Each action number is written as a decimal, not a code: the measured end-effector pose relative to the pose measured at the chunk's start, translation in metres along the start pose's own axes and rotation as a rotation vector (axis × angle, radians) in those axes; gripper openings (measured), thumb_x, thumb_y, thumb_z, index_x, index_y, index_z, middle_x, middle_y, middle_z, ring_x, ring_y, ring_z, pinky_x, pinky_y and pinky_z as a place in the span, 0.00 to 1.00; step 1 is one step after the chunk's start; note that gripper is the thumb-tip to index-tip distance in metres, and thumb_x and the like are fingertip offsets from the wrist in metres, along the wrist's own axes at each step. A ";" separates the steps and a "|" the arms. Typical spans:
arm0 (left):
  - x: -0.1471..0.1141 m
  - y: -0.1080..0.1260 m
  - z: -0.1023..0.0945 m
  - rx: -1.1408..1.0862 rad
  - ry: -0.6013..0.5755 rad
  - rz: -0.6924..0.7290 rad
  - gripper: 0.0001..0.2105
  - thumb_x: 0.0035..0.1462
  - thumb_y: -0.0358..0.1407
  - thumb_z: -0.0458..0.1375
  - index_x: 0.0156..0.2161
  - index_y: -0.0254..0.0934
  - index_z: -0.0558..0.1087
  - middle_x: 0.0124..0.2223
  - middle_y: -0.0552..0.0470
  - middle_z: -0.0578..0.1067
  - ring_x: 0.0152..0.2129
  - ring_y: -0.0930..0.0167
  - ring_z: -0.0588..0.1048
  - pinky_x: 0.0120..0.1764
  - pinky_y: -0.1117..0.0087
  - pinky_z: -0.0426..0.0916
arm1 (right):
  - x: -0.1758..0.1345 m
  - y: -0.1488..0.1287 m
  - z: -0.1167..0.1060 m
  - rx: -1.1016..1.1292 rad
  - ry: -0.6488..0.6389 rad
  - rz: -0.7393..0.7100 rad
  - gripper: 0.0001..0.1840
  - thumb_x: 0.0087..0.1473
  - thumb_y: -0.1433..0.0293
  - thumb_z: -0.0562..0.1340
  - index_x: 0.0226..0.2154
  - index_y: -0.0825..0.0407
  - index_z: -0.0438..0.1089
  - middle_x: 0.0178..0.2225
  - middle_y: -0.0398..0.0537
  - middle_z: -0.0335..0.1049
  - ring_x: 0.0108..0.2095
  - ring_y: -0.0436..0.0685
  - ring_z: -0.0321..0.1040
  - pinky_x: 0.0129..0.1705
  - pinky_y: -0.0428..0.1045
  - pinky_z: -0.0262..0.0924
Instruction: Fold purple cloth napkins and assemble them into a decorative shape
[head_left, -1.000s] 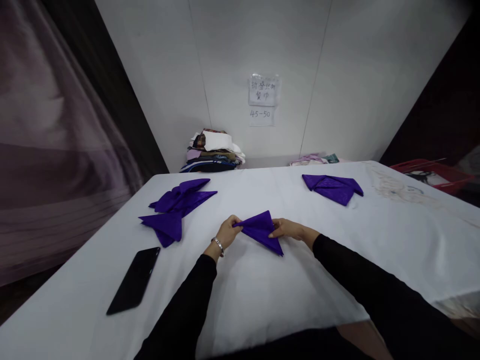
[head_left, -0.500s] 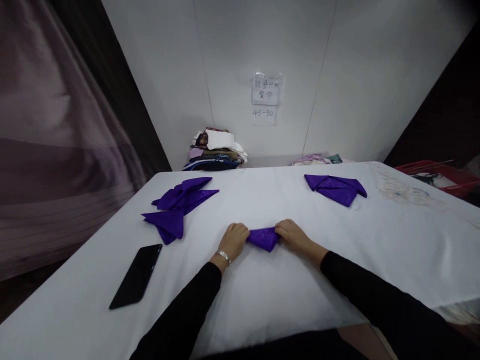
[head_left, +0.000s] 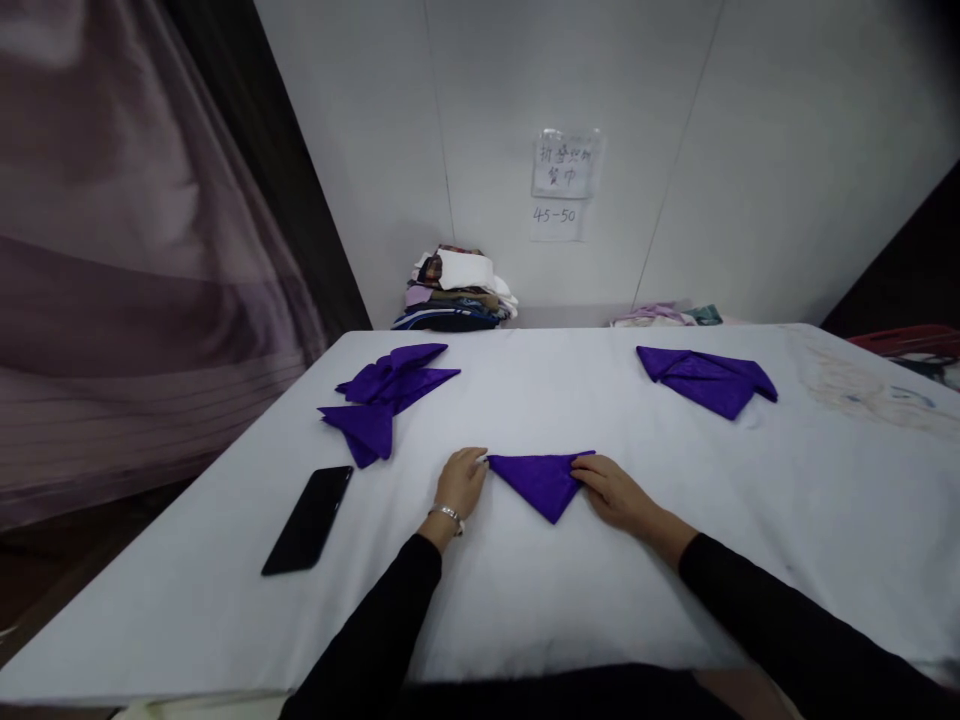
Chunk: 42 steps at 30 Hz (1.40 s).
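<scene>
A purple cloth napkin [head_left: 546, 485], folded into a triangle, lies on the white tablecloth with its point towards me. At its left corner is my left hand [head_left: 459, 488], a bracelet on the wrist, its thumb and fingers closed about the tip. My right hand [head_left: 613, 492] grips the napkin near the right corner, fingers on top and the thumb hidden. To the far left rest more folded purple napkins [head_left: 373, 425], partly overlapping. Another folded purple napkin [head_left: 705, 380] sits at the back right.
A black phone [head_left: 309, 520] lies on the table [head_left: 510, 610] to the left. Behind the table's far edge are a stack of folded clothes [head_left: 461, 290] and a lower cloth pile [head_left: 660, 315]. A paper sign [head_left: 562, 185] hangs on the wall. A curtain [head_left: 150, 250] hangs at left.
The napkin between my hands has gone from a small bunched shape to a wider, flatter triangle. My hands are slightly further apart, and the camera view has shifted.
</scene>
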<state>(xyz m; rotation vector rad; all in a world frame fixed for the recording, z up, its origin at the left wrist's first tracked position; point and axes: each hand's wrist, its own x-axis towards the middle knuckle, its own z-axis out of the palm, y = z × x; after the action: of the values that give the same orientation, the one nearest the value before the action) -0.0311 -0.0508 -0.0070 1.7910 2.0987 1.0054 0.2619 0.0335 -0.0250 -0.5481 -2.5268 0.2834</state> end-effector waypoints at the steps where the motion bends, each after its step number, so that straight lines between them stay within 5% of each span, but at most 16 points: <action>1: 0.002 0.001 0.002 0.001 -0.016 0.008 0.13 0.54 0.34 0.51 0.44 0.40 0.71 0.46 0.51 0.73 0.45 0.68 0.68 0.50 0.63 0.62 | -0.001 0.000 0.000 -0.006 0.008 0.000 0.22 0.52 0.75 0.51 0.50 0.49 0.62 0.51 0.54 0.62 0.53 0.61 0.56 0.53 0.63 0.53; 10: 0.010 0.003 0.003 0.017 -0.118 0.063 0.05 0.50 0.33 0.56 0.34 0.41 0.72 0.37 0.53 0.74 0.39 0.68 0.68 0.46 0.63 0.61 | -0.003 -0.002 -0.003 -0.111 -0.052 0.138 0.22 0.53 0.73 0.52 0.52 0.50 0.63 0.53 0.54 0.62 0.56 0.61 0.53 0.57 0.63 0.44; 16: 0.007 -0.002 0.003 0.007 -0.129 0.055 0.01 0.49 0.34 0.57 0.30 0.40 0.69 0.41 0.53 0.72 0.43 0.69 0.68 0.48 0.63 0.59 | -0.004 -0.002 -0.003 -0.139 -0.062 0.197 0.22 0.54 0.69 0.52 0.52 0.51 0.62 0.53 0.55 0.62 0.55 0.60 0.55 0.57 0.62 0.43; 28: 0.007 -0.003 0.002 0.059 -0.249 0.083 0.09 0.56 0.39 0.49 0.29 0.41 0.69 0.50 0.52 0.69 0.55 0.64 0.57 0.56 0.56 0.48 | -0.002 -0.002 -0.007 -0.155 -0.087 0.237 0.22 0.55 0.69 0.52 0.53 0.50 0.61 0.54 0.52 0.61 0.55 0.59 0.55 0.57 0.62 0.42; 34: 0.005 0.009 0.006 0.144 -0.198 0.030 0.12 0.57 0.37 0.45 0.29 0.40 0.69 0.50 0.51 0.69 0.55 0.65 0.58 0.57 0.55 0.45 | -0.005 0.001 -0.005 -0.096 -0.053 0.292 0.20 0.56 0.71 0.50 0.51 0.48 0.63 0.53 0.50 0.63 0.55 0.58 0.56 0.57 0.62 0.41; 38: 0.004 0.015 0.010 0.192 -0.145 0.011 0.11 0.56 0.35 0.46 0.27 0.39 0.68 0.48 0.50 0.70 0.52 0.66 0.62 0.56 0.55 0.46 | -0.009 0.013 -0.003 0.084 0.110 0.433 0.19 0.57 0.66 0.49 0.50 0.49 0.64 0.53 0.50 0.62 0.54 0.57 0.57 0.56 0.58 0.48; 42: 0.004 0.014 0.011 0.191 -0.149 0.022 0.11 0.57 0.35 0.45 0.28 0.39 0.68 0.49 0.49 0.69 0.51 0.67 0.63 0.55 0.55 0.47 | -0.002 0.025 -0.012 0.206 0.200 0.736 0.19 0.56 0.64 0.49 0.46 0.51 0.66 0.50 0.51 0.66 0.50 0.56 0.61 0.50 0.52 0.55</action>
<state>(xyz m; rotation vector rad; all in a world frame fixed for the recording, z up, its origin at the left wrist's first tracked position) -0.0151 -0.0424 -0.0056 1.9153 2.1482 0.6718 0.2777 0.0559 -0.0231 -1.3312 -1.9833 0.7018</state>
